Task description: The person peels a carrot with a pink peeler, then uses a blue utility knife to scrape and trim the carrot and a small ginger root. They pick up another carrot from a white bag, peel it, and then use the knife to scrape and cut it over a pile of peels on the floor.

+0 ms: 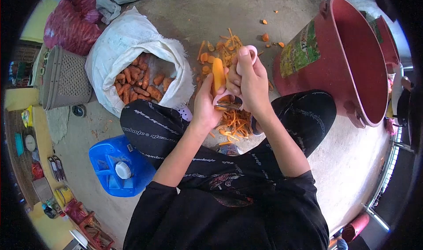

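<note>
My left hand (207,103) is wrapped round a peeled orange carrot (217,74), which points up and away from me. My right hand (252,81) grips a pink peeler (247,51), its thumb along the handle. The peeler's head, with a metal blade, shows below the fingers, close beside the left hand and the carrot's lower end. Under both hands, carrot peelings (236,123) lie heaped on the floor between my legs. More peelings and cut carrot ends (210,58) are scattered just beyond the hands.
On the left stands an open white sack (128,34) of unpeeled carrots (140,80), near a grey basket (70,78) and a red mesh sack (72,25). A blue jerrycan (105,162) is by my left knee. A large red bucket (319,65) is at the right.
</note>
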`<state>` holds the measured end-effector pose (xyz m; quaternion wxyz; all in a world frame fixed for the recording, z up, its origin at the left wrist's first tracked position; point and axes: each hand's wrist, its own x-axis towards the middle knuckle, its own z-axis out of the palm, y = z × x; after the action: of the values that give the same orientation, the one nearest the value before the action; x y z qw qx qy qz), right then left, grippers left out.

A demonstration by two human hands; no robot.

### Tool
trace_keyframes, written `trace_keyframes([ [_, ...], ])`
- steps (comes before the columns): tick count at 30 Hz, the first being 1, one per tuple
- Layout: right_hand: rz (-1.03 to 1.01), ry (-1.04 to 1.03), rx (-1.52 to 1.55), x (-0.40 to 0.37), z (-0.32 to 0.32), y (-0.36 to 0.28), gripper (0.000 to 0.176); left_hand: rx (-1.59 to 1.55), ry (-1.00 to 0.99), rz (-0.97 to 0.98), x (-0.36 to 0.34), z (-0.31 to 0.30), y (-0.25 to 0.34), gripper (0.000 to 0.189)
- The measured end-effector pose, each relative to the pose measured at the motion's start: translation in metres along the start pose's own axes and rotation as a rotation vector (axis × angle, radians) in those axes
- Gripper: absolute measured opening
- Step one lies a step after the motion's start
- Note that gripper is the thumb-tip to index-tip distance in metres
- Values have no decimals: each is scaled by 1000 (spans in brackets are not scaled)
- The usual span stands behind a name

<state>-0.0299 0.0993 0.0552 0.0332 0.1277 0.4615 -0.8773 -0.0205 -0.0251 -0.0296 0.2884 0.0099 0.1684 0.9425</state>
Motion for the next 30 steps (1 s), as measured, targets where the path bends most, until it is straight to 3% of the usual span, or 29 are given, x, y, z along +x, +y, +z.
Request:
trace_keyframes([
  [5,-66,62,-14,30,-7,-2,32,260,449,42,0,24,-16,38],
  [8,-183,112,-82,86,-23,-5,33,304,417,-50,-7,22,-21,37],
  [10,-276,207,-291,118,-26,-6,31,349,387,-90,-7,25,-18,38],
  [13,-455,329,-727,189,-70,29,32,360,391,-2,-3,45,-12,36],
  [16,-337,176,-580,146,-43,6,37,458,423,67,0,23,-12,34],
  [22,-230,75,-35,54,-16,-10,34,148,437,25,5,12,-4,31],
  [30,-50,48,94,-10,-2,2,35,57,483,-5,5,18,-1,30],
])
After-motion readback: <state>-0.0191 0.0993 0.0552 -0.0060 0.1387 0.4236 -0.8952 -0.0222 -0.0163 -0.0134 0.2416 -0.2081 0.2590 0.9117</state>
